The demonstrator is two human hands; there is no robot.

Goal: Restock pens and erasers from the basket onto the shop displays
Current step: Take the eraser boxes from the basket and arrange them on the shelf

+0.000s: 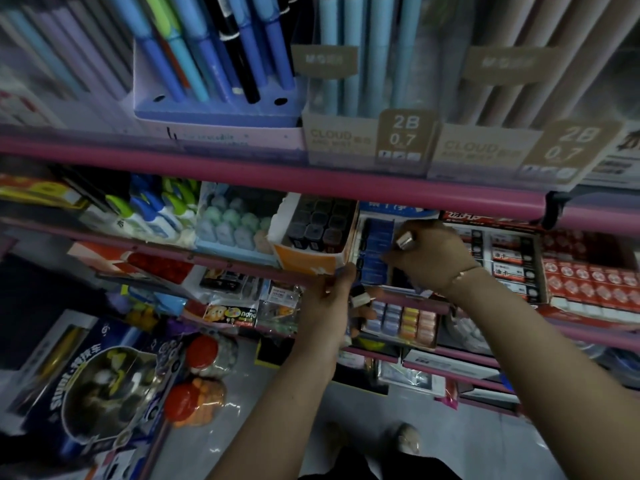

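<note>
Right hand (433, 254) reaches under the glossy pink shelf rail (277, 181) into the white cardboard tray of dark blue boxed erasers (375, 251) on the middle shelf. Its fingers curl down onto the blue boxes, pinching at the stack near the tray's front edge; a small silvery-white block (403, 240) sits at the knuckles, exact grip on it unclear. Thin bracelet (465, 273) on the wrist.

Left hand (334, 299) is at the front edge of the same shelf, thumb up against the underside of the torn orange-and-white cardboard box of black square sharpeners (318, 230). Its fingers curl around several small rectangular erasers (360, 299) with black and white sleeves, held just below the shelf rail.

Right of the blue tray: flat cardboard tray of white erasers with black-and-red labels (505, 258), then red patterned packets (588, 282) toward the shelf's right end. Left of the sharpener box: light blue tray of pastel rounded erasers (235, 223), then glossy green and blue correction tapes (159, 209).

Upper shelf: lilac cardboard stand of blue plastic pens (214, 64), beige "CLOUD 2B 0.7" boxes of pale blue tubes (363, 74).

Lower shelf: pastel block erasers in rows (405, 322). Basket not visible. Image is blurry.
</note>
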